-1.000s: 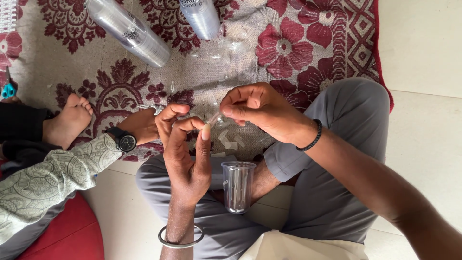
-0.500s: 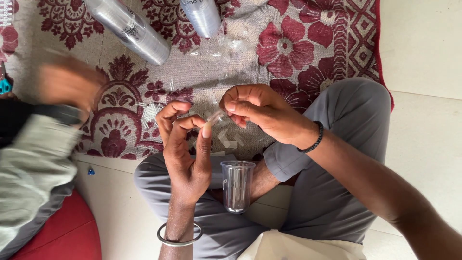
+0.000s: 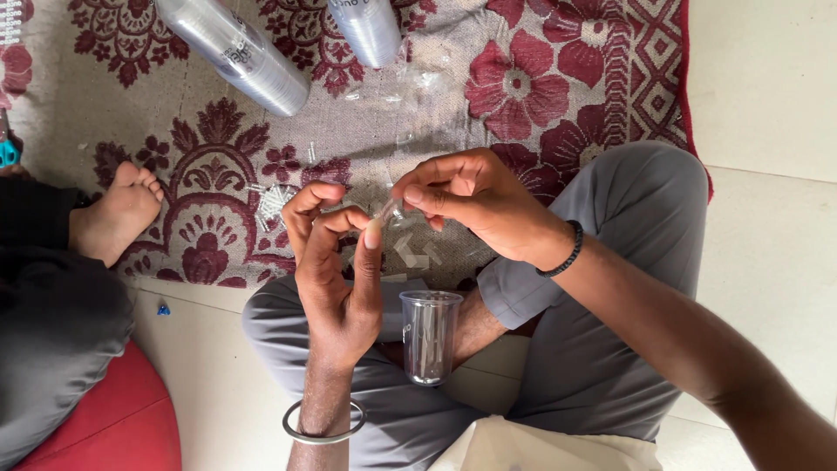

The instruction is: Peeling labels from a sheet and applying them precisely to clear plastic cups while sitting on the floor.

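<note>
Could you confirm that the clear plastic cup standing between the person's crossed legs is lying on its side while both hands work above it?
Not quite: the clear plastic cup stands upright, mouth up, as the head view shows. It is between the crossed legs, with the left hand and right hand working above it.

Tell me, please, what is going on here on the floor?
A person sits cross-legged at the edge of a patterned rug. Their left hand and right hand meet over a small clear piece, pinched between the fingertips. A clear plastic cup stands between their legs. More small clear pieces lie scattered on the rug, with two stacks of cups lying further off. Another person's bare foot rests on the rug.
</note>
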